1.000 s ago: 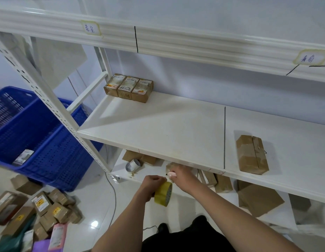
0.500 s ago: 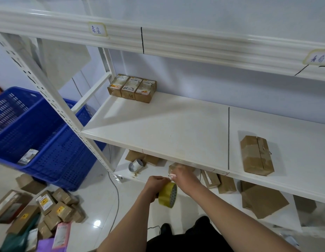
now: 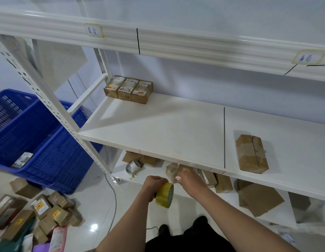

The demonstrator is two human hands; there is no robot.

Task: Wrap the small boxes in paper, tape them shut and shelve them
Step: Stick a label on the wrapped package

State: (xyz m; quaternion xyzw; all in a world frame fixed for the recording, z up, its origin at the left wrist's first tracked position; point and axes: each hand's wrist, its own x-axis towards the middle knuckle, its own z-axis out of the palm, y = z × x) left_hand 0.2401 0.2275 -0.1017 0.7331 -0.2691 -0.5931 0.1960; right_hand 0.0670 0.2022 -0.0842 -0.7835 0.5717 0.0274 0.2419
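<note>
My left hand [image 3: 153,184] grips a yellow tape roll [image 3: 165,195] just below the front edge of the middle shelf [image 3: 176,128]. My right hand [image 3: 190,179] holds a small paper-wrapped box [image 3: 171,170] on the lower shelf, right beside the roll; its fingers are partly hidden. One wrapped brown box [image 3: 251,153] lies on the middle shelf at the right. Three labelled small boxes [image 3: 128,89] stand in a row at the shelf's back left.
Blue plastic crates [image 3: 30,135] stand left of the shelf post. A heap of small cardboard boxes [image 3: 49,213] lies on the floor at lower left. The lower shelf holds a grey tape roll [image 3: 133,167], brown paper sheets [image 3: 258,199] and several wrapped boxes [image 3: 215,178].
My view has shifted slightly. The tape roll and my left hand have dropped a little, away from the box that my right hand holds.
</note>
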